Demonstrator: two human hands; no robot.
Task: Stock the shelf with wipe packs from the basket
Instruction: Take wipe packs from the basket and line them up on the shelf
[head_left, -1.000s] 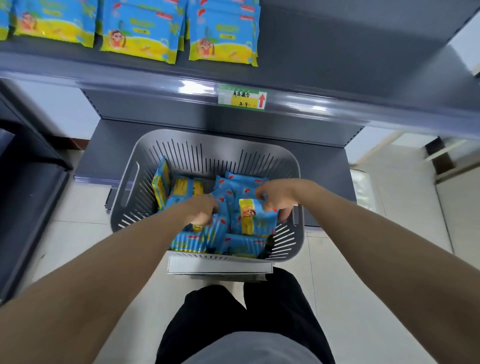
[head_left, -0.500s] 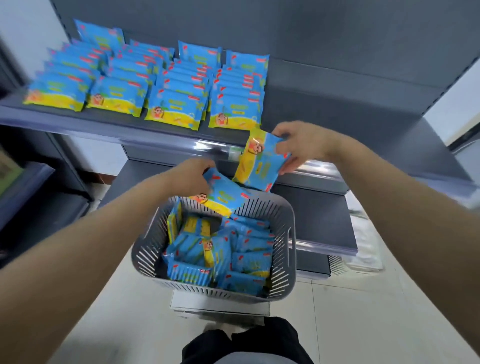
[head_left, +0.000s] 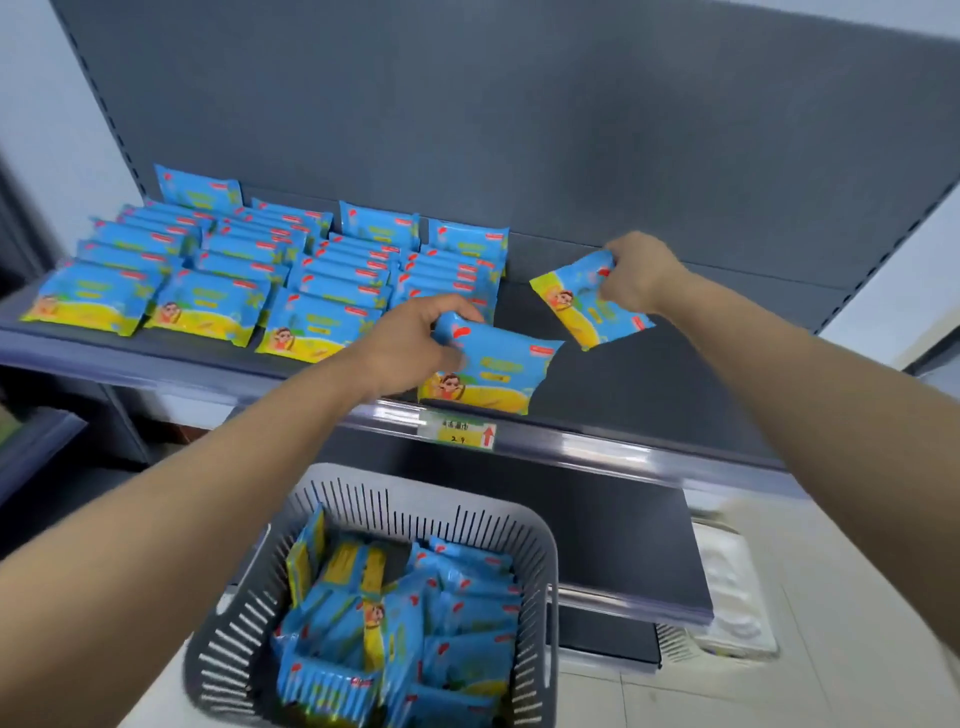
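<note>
Wipe packs (head_left: 249, 270): lying in four overlapping rows on the shelf (head_left: 675, 374), filling the 9-to-11 o'clock part of the view; print on the rear ones is blurring out.
Left hand (head_left: 415, 343): sitting near the centre and gripping the left pack (head_left: 493, 369) by its upper left corner, fingers curling over the edge and hiding that corner.
Left pack: sitting at the front of the fourth row, just above the price tag (head_left: 465, 432); whether it is resting on the shelf or hovering over it is hard to tell.
Right hand (head_left: 636, 273): reaching in at 1 o'clock and pinching the right pack (head_left: 582, 306) by its far end, fingers closing on the wrapper and covering that end.
Right pack: hanging tilted over bare shelf, at 3 o'clock of the rows, apart from the left pack.
Basket (head_left: 550, 540): standing at 6 o'clock, grey and slatted, its near rim being cut off by the frame edge.
Basket packs (head_left: 415, 623): lying jumbled inside, some standing on edge, lower ones being buried and smeared by blur.
Price tag: showing a red arrow; its writing is too small to read.
</note>
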